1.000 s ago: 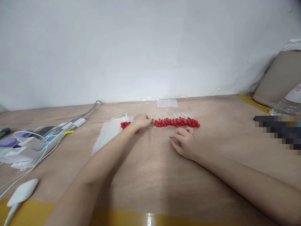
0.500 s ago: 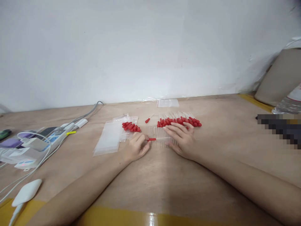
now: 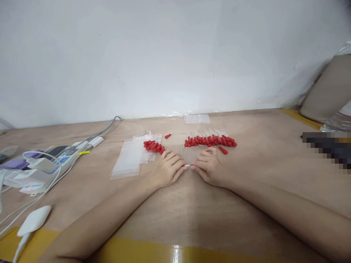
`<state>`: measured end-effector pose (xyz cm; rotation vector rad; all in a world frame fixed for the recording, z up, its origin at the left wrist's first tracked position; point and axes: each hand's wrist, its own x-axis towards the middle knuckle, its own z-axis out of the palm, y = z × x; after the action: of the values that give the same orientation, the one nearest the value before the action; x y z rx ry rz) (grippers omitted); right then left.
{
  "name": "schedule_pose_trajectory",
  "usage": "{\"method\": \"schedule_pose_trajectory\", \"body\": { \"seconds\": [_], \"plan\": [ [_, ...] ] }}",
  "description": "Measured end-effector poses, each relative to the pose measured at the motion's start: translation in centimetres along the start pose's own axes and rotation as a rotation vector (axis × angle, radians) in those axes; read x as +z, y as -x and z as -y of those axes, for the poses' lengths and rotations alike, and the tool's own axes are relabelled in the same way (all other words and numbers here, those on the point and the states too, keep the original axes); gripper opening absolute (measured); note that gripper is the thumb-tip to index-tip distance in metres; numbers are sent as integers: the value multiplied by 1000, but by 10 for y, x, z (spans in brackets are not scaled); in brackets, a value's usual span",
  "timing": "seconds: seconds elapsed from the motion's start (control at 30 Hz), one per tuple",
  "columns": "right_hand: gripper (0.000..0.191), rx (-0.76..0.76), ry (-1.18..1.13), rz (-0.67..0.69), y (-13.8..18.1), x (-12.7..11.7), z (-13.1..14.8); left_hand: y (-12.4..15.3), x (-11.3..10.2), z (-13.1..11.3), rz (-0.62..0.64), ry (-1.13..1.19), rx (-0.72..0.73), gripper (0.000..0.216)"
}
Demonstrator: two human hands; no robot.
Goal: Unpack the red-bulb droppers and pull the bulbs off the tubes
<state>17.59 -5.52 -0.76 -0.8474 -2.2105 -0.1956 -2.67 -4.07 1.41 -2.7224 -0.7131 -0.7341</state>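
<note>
My left hand [image 3: 168,168] and my right hand [image 3: 208,168] lie on the wooden table [image 3: 192,215], fingertips meeting at the near end of a row of clear glass tubes [image 3: 191,153]. Both hands have curled fingers pinching one thin tube between them. Behind the tubes lies a row of droppers with red rubber bulbs [image 3: 211,140]. One loose red bulb [image 3: 223,150] sits just right of my right hand. A small heap of red bulbs [image 3: 154,146] lies beside my left hand, and a single dropper [image 3: 168,135] lies apart further back.
Clear plastic bags [image 3: 128,157] lie left of the heap, another bag [image 3: 196,118] by the wall. A power strip with cables and chargers [image 3: 46,164] fills the left side. A white mouse-like device [image 3: 33,221] sits near left. A water bottle [image 3: 338,122] and brown bag [image 3: 326,91] stand at the right.
My left hand drew back from the far dropper row with a red-capped piece to the near end of the tubes. My right hand slid back from the droppers to meet it.
</note>
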Motion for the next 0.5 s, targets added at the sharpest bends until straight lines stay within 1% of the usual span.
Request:
{"method": "schedule_pose_trajectory", "body": {
  "seconds": [0.13,0.37,0.5],
  "plan": [
    [23,-89,-8,-37,2,-3,1,-1,-6,-2,70,-61,27,21],
    [11,-250,138,-88,6,-10,1,3,-10,-4,121,-36,38,21],
    [14,-300,161,-86,14,-15,-3,10,-14,-5,132,-11,30,22]
  ]
}}
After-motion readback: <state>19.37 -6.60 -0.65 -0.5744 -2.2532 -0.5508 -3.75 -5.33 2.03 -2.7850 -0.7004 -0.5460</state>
